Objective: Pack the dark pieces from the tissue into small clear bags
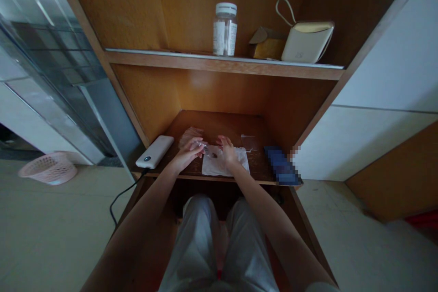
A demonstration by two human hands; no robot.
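My left hand (pixel 189 152) is closed on a small clear plastic bag (pixel 204 145) over the left edge of a white sheet (pixel 210 168), which looks like tissue or thin cloth. Beyond that hand lies a pile of clear plastic bags (pixel 191 133). My right hand (pixel 227 148) is above the sheet with its fingers apart, and I see nothing in it. Between the hands a tiny dark item (pixel 215 155) rests on the sheet, too small to name. Another flat clear bag (pixel 248 139) lies to the right of my right hand.
On the wooden desk (pixel 226 121), a white power bank (pixel 155 151) with a black cable lies left; a blue pixelated object (pixel 282 166) lies right. The shelf above holds a clear bottle (pixel 225 29), a small box (pixel 267 43) and a cream case (pixel 307 42). A pink basket (pixel 49 167) stands on the floor.
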